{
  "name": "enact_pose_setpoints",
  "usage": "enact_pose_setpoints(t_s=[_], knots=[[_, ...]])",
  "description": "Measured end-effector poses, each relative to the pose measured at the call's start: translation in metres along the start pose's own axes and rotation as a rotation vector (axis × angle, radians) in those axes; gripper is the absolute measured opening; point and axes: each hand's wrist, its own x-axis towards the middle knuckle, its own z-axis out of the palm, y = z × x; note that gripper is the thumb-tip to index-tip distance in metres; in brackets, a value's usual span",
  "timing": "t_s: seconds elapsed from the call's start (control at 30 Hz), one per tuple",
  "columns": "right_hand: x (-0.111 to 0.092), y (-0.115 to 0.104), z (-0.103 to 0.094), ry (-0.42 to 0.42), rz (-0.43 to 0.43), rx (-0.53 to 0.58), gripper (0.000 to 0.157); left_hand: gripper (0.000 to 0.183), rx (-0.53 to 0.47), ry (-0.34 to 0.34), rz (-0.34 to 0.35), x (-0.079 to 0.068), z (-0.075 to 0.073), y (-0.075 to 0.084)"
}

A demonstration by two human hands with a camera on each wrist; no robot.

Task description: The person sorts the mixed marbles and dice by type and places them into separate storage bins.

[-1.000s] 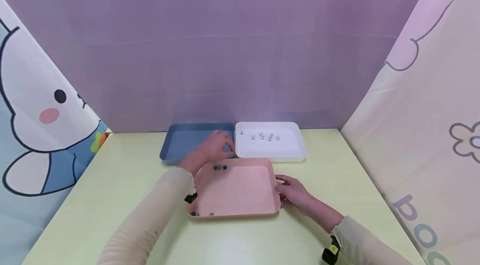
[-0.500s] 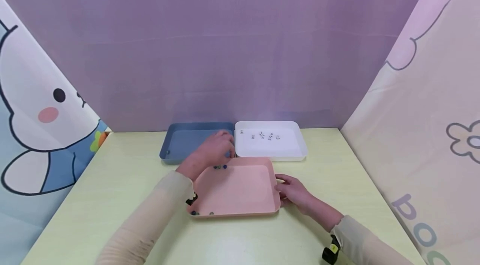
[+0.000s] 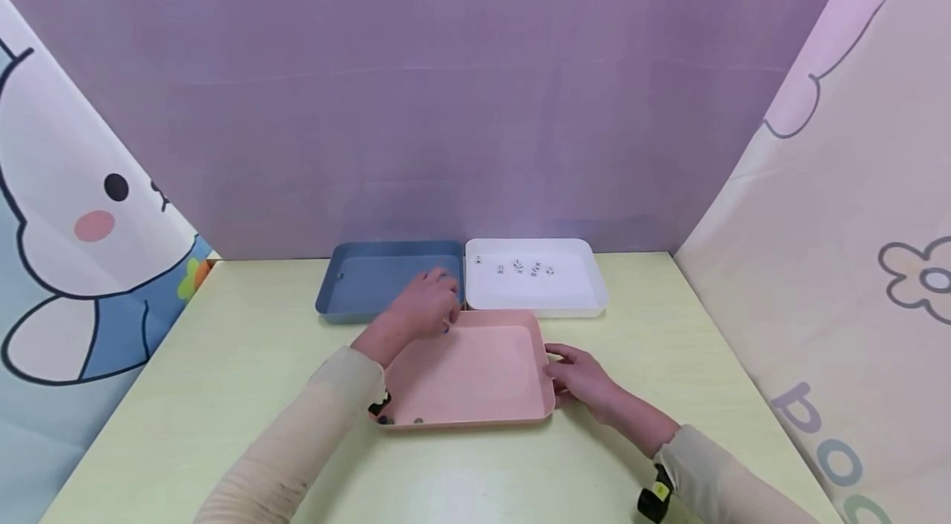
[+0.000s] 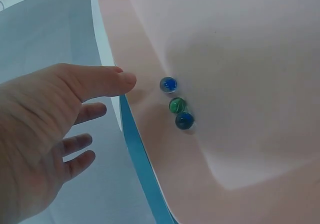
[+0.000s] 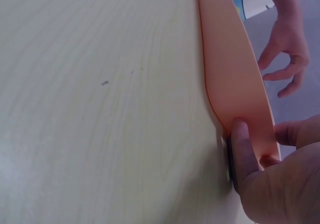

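Observation:
My left hand hovers over the back edge of the pink tray, thumb extended and fingers loosely bent. In the left wrist view it holds nothing. Close to its thumb, against the tray's wall, lie a blue marble, a green marble and a dark blue marble. My right hand grips the pink tray's right rim, with a digit pressed on the outer wall in the right wrist view. One marble lies at the left inside the blue tray.
Beside the blue tray stands a white tray with several small dark-dotted pieces that look like dice. More marbles lie along the pink tray's front edge. A purple cloth hangs behind the table.
A marble came into sight in the blue tray and rolled toward its back left. My left hand moved from the blue tray toward the marbles at the pink tray's back edge. My right hand stayed put.

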Motion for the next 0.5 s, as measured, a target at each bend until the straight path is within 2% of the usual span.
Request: enact_pose_setpoints(t_s=[0.23,0.5], knots=[[0.002,0.002,-0.001,-0.005,0.006,-0.001,0.052,0.007,0.033,-0.019,-0.002,0.003,0.012,-0.003],[0.005,0.005,-0.002,-0.014,-0.002,0.006,0.052,0.012,0.017,-0.023,-0.014,0.004,0.022,-0.005]])
